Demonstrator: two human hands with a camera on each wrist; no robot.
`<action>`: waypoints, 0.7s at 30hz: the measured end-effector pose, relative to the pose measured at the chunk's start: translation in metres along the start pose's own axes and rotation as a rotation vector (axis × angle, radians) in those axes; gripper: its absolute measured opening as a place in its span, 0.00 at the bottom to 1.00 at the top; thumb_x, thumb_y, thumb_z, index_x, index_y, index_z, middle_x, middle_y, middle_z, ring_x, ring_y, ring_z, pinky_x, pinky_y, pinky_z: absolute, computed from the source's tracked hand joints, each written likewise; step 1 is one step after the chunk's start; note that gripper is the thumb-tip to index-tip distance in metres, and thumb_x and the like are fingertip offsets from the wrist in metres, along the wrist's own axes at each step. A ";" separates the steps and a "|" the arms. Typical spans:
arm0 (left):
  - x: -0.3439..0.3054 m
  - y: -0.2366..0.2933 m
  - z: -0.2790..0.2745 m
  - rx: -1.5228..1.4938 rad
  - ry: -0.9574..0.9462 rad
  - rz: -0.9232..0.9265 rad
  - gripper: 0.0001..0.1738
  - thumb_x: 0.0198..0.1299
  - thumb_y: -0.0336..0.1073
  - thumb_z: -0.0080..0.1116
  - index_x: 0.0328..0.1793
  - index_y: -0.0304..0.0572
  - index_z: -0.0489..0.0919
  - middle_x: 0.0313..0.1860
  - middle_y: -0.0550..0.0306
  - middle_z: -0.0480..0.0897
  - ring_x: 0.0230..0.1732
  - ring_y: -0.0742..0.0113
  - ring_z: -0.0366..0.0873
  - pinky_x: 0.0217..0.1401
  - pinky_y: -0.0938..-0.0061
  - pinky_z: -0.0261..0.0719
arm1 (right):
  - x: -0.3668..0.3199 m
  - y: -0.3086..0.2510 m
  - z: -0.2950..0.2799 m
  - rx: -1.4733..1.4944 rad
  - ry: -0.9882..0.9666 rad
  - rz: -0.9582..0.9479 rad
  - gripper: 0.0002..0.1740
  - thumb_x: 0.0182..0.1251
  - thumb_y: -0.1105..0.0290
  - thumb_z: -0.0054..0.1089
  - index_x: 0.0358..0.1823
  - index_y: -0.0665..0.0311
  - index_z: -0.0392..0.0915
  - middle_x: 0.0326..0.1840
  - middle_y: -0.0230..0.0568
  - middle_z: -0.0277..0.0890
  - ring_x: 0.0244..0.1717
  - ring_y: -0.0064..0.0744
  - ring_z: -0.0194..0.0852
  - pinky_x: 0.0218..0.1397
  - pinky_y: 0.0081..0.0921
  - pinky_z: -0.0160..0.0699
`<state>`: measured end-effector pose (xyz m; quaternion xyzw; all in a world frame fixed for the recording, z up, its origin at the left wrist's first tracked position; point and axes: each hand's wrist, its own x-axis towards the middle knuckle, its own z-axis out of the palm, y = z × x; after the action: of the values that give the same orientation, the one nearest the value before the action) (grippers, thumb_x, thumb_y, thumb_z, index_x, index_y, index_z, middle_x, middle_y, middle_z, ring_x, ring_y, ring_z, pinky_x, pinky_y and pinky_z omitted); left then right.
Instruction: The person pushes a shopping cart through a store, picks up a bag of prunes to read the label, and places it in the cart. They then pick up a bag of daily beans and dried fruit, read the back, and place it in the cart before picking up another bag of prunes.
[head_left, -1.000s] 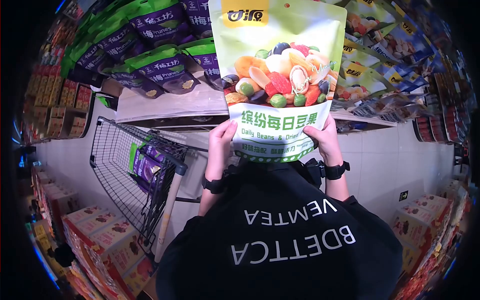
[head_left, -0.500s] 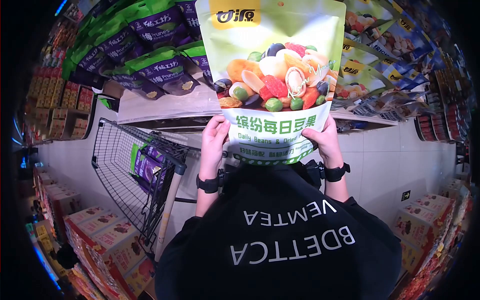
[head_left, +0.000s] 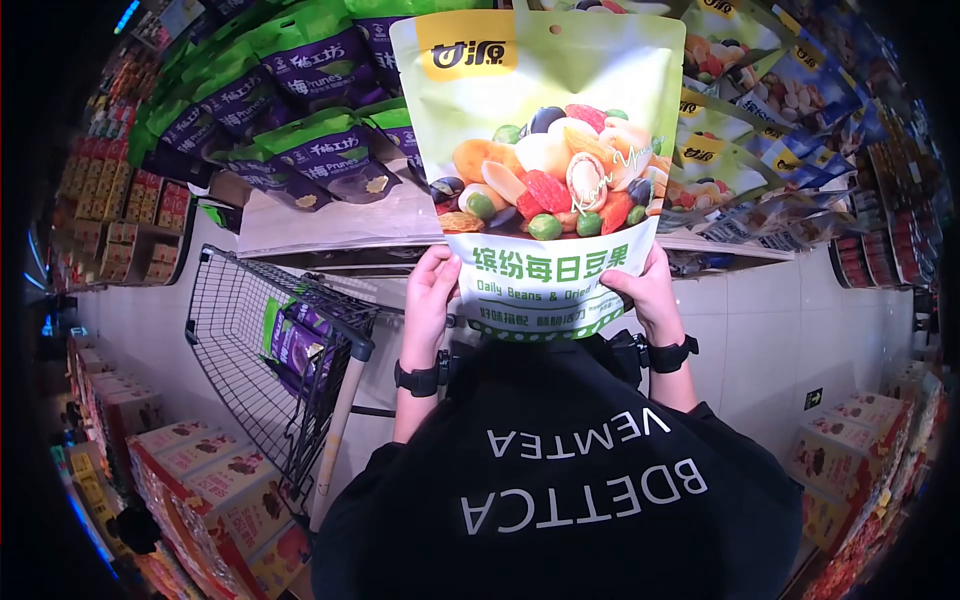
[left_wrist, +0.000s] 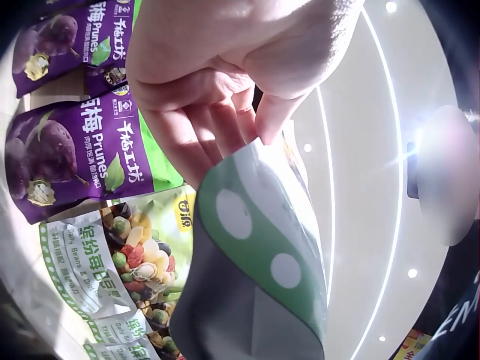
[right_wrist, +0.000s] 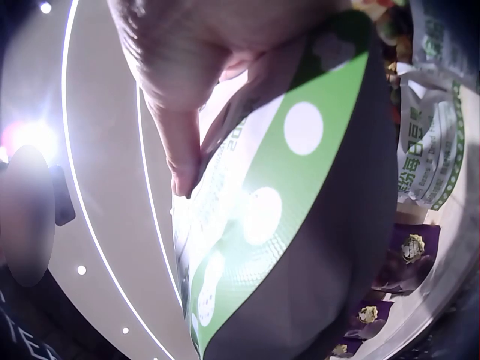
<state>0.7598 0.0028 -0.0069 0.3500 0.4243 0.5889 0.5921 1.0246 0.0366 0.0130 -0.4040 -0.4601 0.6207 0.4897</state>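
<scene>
Fingers of the left hand (head_left: 432,290) and the right hand (head_left: 645,292) curl round the lower corners of a green snack bag (head_left: 545,150) and hold it upright, close before the person's chest, its printed face toward the head camera. Purple prune bags (head_left: 320,150) hang on the far shelf to its left. A wire shopping cart (head_left: 270,330) stands at the left with a purple pack (head_left: 295,345) inside. Boxed goods (head_left: 200,470) line the near left.

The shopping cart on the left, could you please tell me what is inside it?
Purple prune bags lie inside the shopping cart; its wire wall partly covers them, so their number cannot be told.
</scene>
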 end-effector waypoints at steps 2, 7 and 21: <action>0.000 0.002 0.001 -0.006 0.007 -0.006 0.07 0.62 0.37 0.49 0.39 0.42 0.71 0.32 0.66 0.76 0.31 0.85 0.71 0.32 0.89 0.68 | 0.001 0.001 0.000 0.005 -0.009 -0.008 0.34 0.40 0.76 0.72 0.51 0.69 0.63 0.46 0.39 0.74 0.45 0.25 0.73 0.50 0.23 0.71; 0.000 0.002 -0.001 0.001 0.013 -0.008 0.07 0.62 0.37 0.49 0.39 0.42 0.71 0.32 0.65 0.76 0.32 0.84 0.72 0.33 0.88 0.70 | 0.003 -0.002 0.005 0.011 -0.020 -0.041 0.31 0.42 0.77 0.70 0.49 0.68 0.65 0.44 0.38 0.74 0.43 0.24 0.73 0.48 0.23 0.73; 0.003 0.001 -0.003 0.011 0.028 -0.036 0.06 0.62 0.36 0.49 0.38 0.43 0.71 0.33 0.67 0.75 0.33 0.83 0.73 0.35 0.87 0.72 | 0.006 0.003 0.003 -0.003 -0.024 0.003 0.33 0.40 0.77 0.70 0.51 0.69 0.64 0.46 0.39 0.74 0.45 0.26 0.73 0.50 0.24 0.71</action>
<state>0.7566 0.0060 -0.0073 0.3372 0.4423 0.5806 0.5946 1.0199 0.0419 0.0110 -0.3978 -0.4665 0.6254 0.4826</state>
